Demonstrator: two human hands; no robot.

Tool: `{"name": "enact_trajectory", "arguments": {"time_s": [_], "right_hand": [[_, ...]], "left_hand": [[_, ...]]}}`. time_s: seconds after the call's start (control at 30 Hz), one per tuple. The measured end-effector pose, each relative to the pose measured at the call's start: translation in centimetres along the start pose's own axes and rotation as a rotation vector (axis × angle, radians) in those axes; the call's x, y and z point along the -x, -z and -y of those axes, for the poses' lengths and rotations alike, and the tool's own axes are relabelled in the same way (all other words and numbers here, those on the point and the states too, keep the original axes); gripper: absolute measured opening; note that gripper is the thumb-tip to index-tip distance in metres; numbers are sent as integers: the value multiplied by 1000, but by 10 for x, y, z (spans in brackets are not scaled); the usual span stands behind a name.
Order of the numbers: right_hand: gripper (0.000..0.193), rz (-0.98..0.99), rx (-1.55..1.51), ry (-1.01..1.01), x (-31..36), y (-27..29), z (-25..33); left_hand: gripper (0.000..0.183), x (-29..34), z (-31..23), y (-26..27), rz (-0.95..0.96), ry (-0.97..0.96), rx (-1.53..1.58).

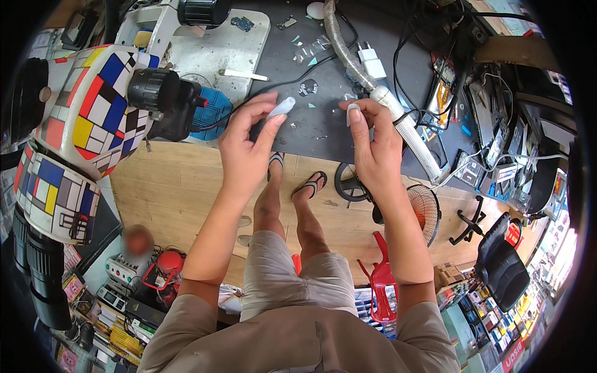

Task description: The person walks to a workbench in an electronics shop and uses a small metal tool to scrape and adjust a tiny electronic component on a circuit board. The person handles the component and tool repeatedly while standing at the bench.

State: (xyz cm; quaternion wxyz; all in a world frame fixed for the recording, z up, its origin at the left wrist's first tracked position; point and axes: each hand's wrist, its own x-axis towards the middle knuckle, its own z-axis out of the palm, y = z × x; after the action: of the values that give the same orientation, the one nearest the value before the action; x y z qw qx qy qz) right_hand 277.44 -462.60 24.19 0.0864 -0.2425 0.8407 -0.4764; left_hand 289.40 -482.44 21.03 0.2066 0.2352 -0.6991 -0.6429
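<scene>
Colour-blocked microscope (87,118), white charger (372,62), corrugated hose (398,118), red stool (382,280), black fan (424,211)

- Microscope (81,118): white, with red, blue, yellow and black blocks.
- Mat (323,105) on the worktop: dark grey.
- Charger plug (372,62): white.
- Stool (382,280): red.
- Shorts (292,273): beige.

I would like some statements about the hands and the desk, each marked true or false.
1. The left hand pinches a small white piece at its fingertips. True.
2. The right hand lies flat on the dark mat. False: it is raised, with a small white bit at its fingertips.
3. A white plug adapter lies on the mat beyond the hands. True.
4. The patterned microscope stands at the person's right. False: it stands at the left.
5. A flexible white hose runs past the right hand. True.
</scene>
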Motion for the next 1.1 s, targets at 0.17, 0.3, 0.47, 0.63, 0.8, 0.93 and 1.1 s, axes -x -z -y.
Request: {"name": "enact_trajectory", "arguments": {"time_s": [0.17, 0.3, 0.47, 0.63, 0.8, 0.93, 1.1], "right_hand": [[25, 57, -34, -69, -9, -4, 15], [27, 107, -80, -144, -30, -6, 26], [39, 205, -176, -394, -63, -14, 32], [49, 251, -275, -439, -92, -24, 42], [48, 272, -310, -432, -103, -24, 37], [34, 163, -429, -357, -89, -15, 38], [29, 95, -501, -415, -66, 8, 37]], "left_hand": [[19, -20, -2, -9, -104, -124, -151], [20, -28, -1, -8, -80, -179, -120], [21, -51, -7, -2, -59, -318, -196], [20, -70, -10, 0, -88, -474, -307], [19, -52, -5, -2, -132, -222, -116], [19, -30, -6, -13, -137, -92, 163], [18, -15, -3, -18, -144, -11, 300]]}}
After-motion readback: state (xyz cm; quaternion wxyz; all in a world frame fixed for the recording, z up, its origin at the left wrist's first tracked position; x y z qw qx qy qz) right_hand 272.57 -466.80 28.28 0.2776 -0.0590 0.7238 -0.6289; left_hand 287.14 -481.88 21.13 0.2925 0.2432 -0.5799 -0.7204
